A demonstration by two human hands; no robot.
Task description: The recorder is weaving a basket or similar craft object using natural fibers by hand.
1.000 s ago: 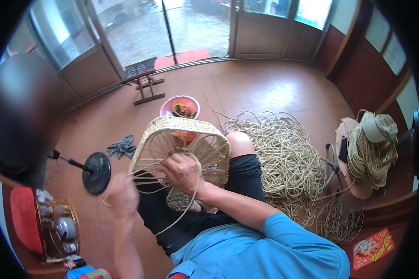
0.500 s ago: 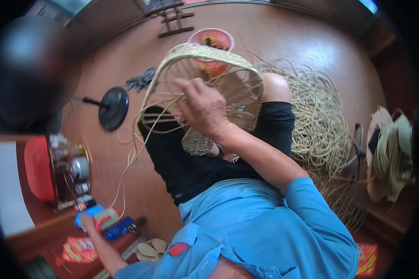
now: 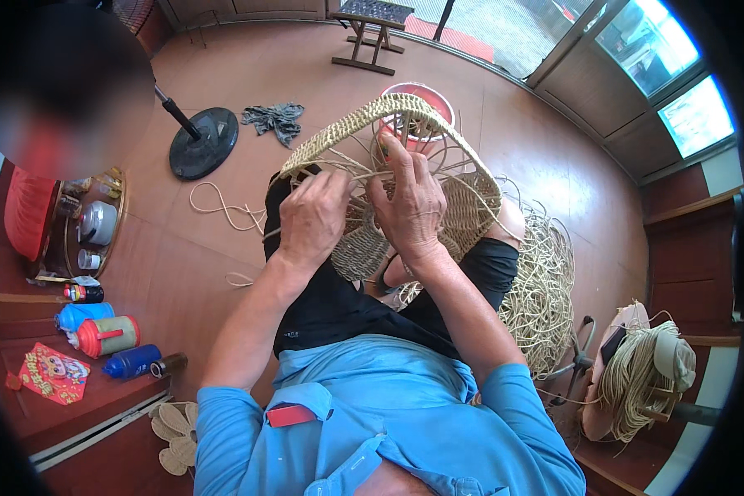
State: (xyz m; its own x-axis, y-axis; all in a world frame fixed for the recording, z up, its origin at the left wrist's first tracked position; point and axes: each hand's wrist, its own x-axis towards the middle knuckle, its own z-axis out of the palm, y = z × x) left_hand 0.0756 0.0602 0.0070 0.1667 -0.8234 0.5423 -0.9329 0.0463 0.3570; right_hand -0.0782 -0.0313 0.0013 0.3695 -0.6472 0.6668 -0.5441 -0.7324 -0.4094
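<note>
A half-woven straw basket (image 3: 472, 217) rests tilted across my lap, its thick braided rim (image 3: 339, 132) arching up on the far side. Open spokes of cord span the gap between rim and tightly woven wall. My left hand (image 3: 316, 213) is closed at the basket's left side, fingers pinching a cord strand. Close beside it, my right hand (image 3: 413, 202) reaches among the spokes with its index finger raised toward the rim; thumb and other fingers are curled at a strand, partly hidden. A loose cord tail (image 3: 227, 217) trails on the floor to the left.
A big heap of straw cord (image 3: 544, 289) lies right of my knee. A pink-rimmed basin (image 3: 428, 91) stands beyond the basket. At left are a round black stand base (image 3: 204, 142), a grey cloth (image 3: 274, 121) and several bottles (image 3: 112, 335). A cord-draped chair (image 3: 636, 372) stands at right.
My left hand has come from the bottles at lower left up to the basket's cords. My right hand has shifted right, toward the rim, and the cord no longer stretches to the lower left.
</note>
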